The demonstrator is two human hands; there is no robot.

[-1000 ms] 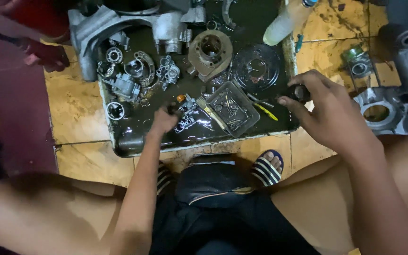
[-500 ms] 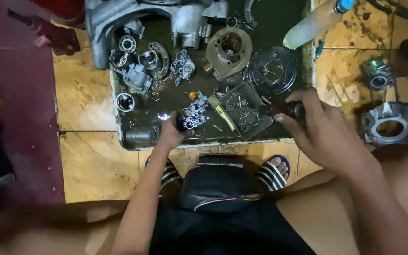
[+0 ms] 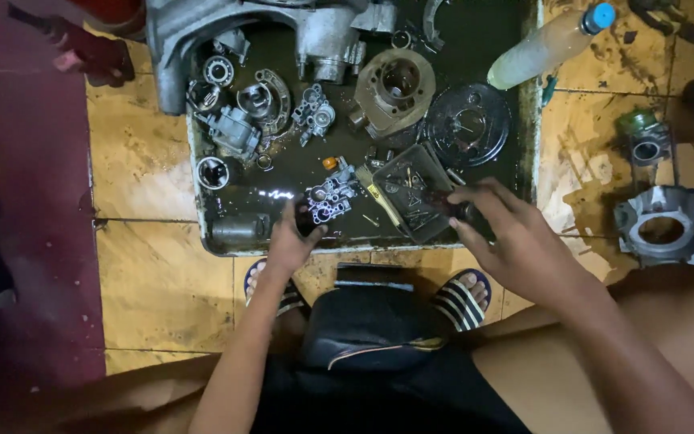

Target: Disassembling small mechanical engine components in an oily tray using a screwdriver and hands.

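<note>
- Yellow tiled floor point(image 3: 154, 281) is occupied by an oily metal tray point(image 3: 528, 120) of engine parts.
- Left hand point(image 3: 291, 241) is closed on a carburettor body point(image 3: 329, 198) at the tray's near edge.
- Right hand point(image 3: 516, 237) is seen gripping a small dark part point(image 3: 463, 210) beside a rectangular dish point(image 3: 415, 197).

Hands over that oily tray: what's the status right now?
Left hand on the small metal carburettor body in the tray. Right hand at the small rectangular parts dish; its grip is hidden. Engine parts crowd around.
</note>
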